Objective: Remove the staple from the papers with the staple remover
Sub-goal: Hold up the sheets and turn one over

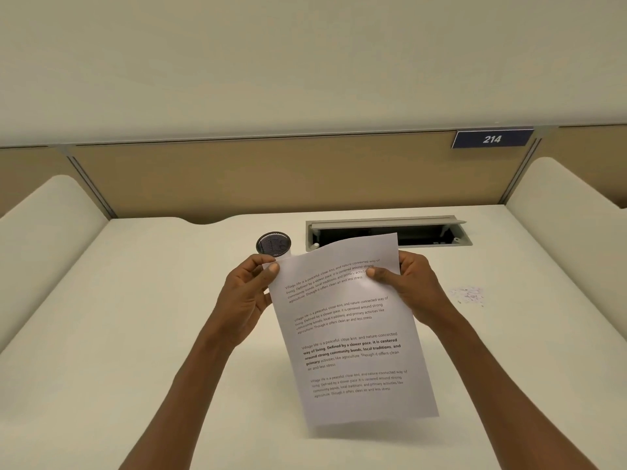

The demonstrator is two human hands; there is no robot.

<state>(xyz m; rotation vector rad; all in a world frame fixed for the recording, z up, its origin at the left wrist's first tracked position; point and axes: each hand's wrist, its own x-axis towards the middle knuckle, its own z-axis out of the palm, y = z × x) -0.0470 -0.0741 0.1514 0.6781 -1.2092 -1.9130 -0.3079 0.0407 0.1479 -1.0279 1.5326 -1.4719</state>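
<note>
Printed white papers (353, 334) hang lifted above the desk, tilted slightly to the left. My left hand (247, 300) pinches their top left corner between thumb and fingers. On the right edge near the top, my right hand (407, 286) grips the sheets with its thumb lying across the front. No staple shows; the corner under my left thumb is covered. I see no staple remover anywhere in view.
A round black mesh cup (273, 244) stands just behind my left hand. An open cable hatch (386, 232) is set into the cream desk (135, 334) at the back. Scuff marks (468, 295) lie at the right. Padded dividers flank both sides.
</note>
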